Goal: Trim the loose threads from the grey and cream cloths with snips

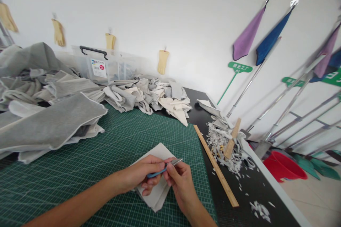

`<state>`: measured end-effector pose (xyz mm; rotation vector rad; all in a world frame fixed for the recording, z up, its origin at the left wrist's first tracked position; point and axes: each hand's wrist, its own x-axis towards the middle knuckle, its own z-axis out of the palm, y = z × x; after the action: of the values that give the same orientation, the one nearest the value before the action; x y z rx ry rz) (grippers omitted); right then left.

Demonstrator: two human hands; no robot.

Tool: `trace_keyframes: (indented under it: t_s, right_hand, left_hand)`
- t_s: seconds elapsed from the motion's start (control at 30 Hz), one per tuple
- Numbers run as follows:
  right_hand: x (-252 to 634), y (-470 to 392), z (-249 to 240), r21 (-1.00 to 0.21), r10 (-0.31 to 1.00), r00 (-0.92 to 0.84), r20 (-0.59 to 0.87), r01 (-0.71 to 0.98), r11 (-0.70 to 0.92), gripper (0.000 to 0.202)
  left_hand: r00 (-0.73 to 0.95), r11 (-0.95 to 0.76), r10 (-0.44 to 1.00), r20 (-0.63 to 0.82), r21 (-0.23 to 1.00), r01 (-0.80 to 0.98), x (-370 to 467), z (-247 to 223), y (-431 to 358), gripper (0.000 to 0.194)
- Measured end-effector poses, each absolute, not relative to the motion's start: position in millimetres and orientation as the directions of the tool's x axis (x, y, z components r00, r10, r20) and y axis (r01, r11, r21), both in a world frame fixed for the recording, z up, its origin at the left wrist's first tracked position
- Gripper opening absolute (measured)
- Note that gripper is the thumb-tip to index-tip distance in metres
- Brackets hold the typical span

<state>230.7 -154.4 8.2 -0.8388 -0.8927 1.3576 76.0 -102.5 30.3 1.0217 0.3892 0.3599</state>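
Observation:
My left hand (145, 173) is closed round the blue handle of a pair of scissors (176, 161), held above the mat. The metal blades point right and slightly upward. My right hand (181, 180) is closed too, thumb and fingers pinched on the scissors near where handle and blades meet. Just what its fingertips touch is partly hidden. Under both hands lies a neat stack of pale grey cloth pieces (157, 198), its far corner and near edge showing. The stack rests on a green gridded cutting mat (106, 198).
Heaped grey cloth (53, 120) covers the mat's left; more crumpled cloth (149, 95) lies along the back before a clear plastic box (87, 65). A wooden ruler (216, 166) runs along the mat's right edge. Beyond it are shredded scraps (221, 145) and a wooden stick (232, 140).

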Motion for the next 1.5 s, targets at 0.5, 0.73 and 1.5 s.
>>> trace_keyframes:
  t_s: [0.5,0.73,1.5]
  right_hand:
    - [230,-155,10,-0.879,1.000,0.009,0.010,-0.477,0.013,0.028]
    - [230,-153,7,-0.869,1.000,0.011,-0.005,-0.495,0.001,0.025]
    - [208,-159,21,-0.885,0.998,-0.046,0.036,-0.465,0.010,0.022]
  left_hand:
    - [0.859,0.477,0.488,-0.154,0.872,-0.114,77,30,-104,0.031]
    - [0.862,0.490,0.481,-0.160,0.864,-0.113,77,30,-104,0.030]
    - [0.828,0.502,0.534,-0.168,0.852,-0.150,56,42,-118,0.032]
